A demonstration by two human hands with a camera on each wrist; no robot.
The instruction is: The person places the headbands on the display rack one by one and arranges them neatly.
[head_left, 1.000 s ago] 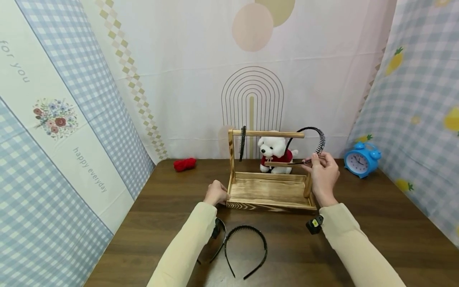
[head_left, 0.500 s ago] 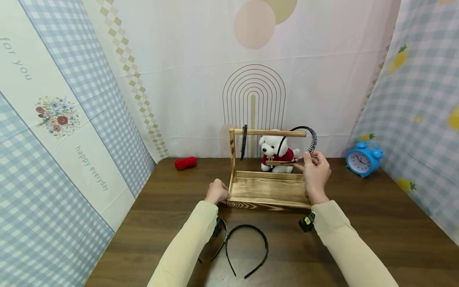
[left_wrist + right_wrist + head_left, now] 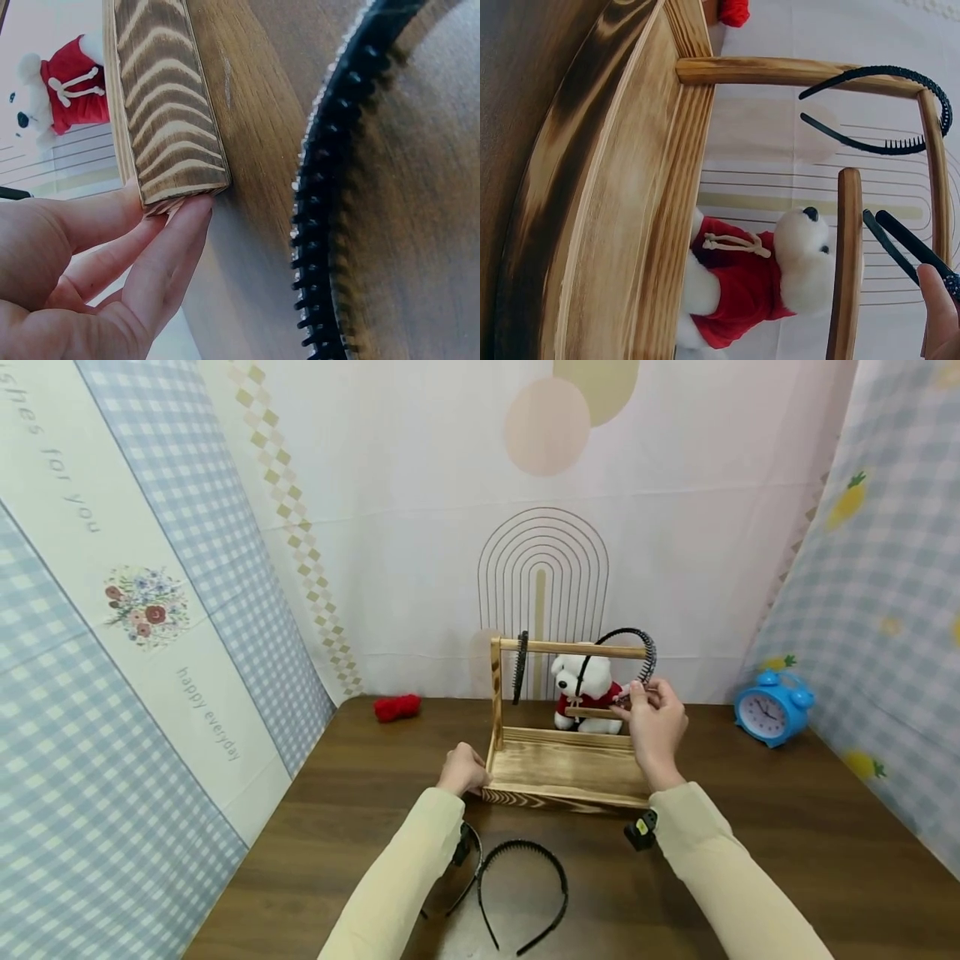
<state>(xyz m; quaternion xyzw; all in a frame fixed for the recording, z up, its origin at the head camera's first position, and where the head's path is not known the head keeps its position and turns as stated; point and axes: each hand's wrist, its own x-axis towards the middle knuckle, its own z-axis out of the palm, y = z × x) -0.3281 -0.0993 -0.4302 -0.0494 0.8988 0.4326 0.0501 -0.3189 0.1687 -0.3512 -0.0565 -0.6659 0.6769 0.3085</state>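
Note:
A wooden rack (image 3: pixel 566 764) with a tray base, a top bar and a shorter lower bar stands on the table. My left hand (image 3: pixel 462 770) holds its front left corner, thumb and fingers on either side in the left wrist view. My right hand (image 3: pixel 657 727) pinches a black toothed headband (image 3: pixel 633 633) by one side, at the top bar's right end. Its legs point left in the right wrist view; whether it rests on the bar is unclear. Another headband (image 3: pixel 521 668) hangs near the bar's left end. A third headband (image 3: pixel 564 885) lies on the table.
Partly behind my left sleeve lies one more headband (image 3: pixel 472 877). A white toy dog (image 3: pixel 588 677) in red sits behind the rack. A blue alarm clock (image 3: pixel 772 708) stands to the right, and a red bundle (image 3: pixel 397 707) lies at the back left.
My right hand has moved left with the headband, bringing it further along the top bar from its right end. My left hand stays at the rack's corner. The head view has shifted slightly.

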